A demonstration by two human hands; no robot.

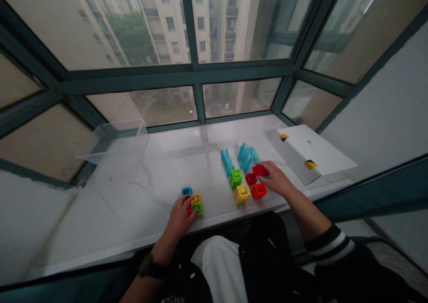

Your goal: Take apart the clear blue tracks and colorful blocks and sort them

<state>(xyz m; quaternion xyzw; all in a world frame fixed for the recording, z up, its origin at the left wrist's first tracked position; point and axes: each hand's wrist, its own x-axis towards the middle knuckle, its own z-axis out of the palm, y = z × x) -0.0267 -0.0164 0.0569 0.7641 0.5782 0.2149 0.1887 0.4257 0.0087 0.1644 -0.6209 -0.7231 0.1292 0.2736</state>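
Note:
My left hand [181, 216] curls around a small cluster of toy building blocks near the front edge. A blue block [187, 191], a yellow block [196, 199] and a green block [197, 210] show there, while a red one is mostly hidden behind the fingers. To the right, my right hand [274, 178] pinches a red block [260, 170] with thumb and fingers. Close by it lie a smaller red piece [251, 178] and an orange-red block [258, 191]. A yellow block [242, 194] and a bright green block [236, 178] stand further left.
Behind the blocks lie light-blue ribbed track-like pieces [245, 156] and a straight one [227, 162]. At the far left stands a clear plastic bin [115, 142]. A white box [314, 149] with yellow-black tabs sits right, on the white marbled sill [133, 205] below the windows.

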